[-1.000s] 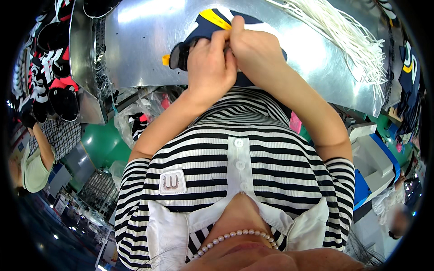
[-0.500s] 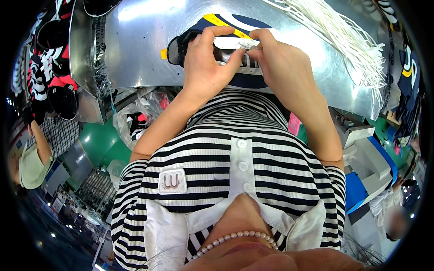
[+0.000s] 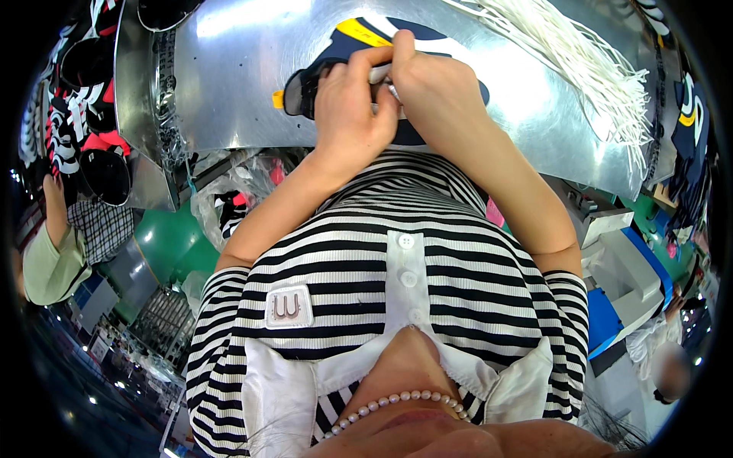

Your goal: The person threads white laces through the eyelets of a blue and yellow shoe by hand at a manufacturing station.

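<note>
Gripping the navy shoe upper (image 3: 334, 53) right under my hands, long axis left-right, over the metal table (image 3: 237, 88). Left hand (image 3: 353, 111) curled on it, nearer the collar; right hand (image 3: 437, 85) bunched midway, can't tell its hold. White laces (image 3: 584, 69) off right.

Footwear factory floor, by the look of it. Sheet-metal tabletop (image 3: 244, 88) carries a navy shoe upper (image 3: 336, 55) and a bundle of white laces (image 3: 576, 69). Black, red and white uppers (image 3: 105, 174) massed at left, co-worker (image 3: 55, 267) beside them. Glossy green floor (image 3: 174, 238).
</note>
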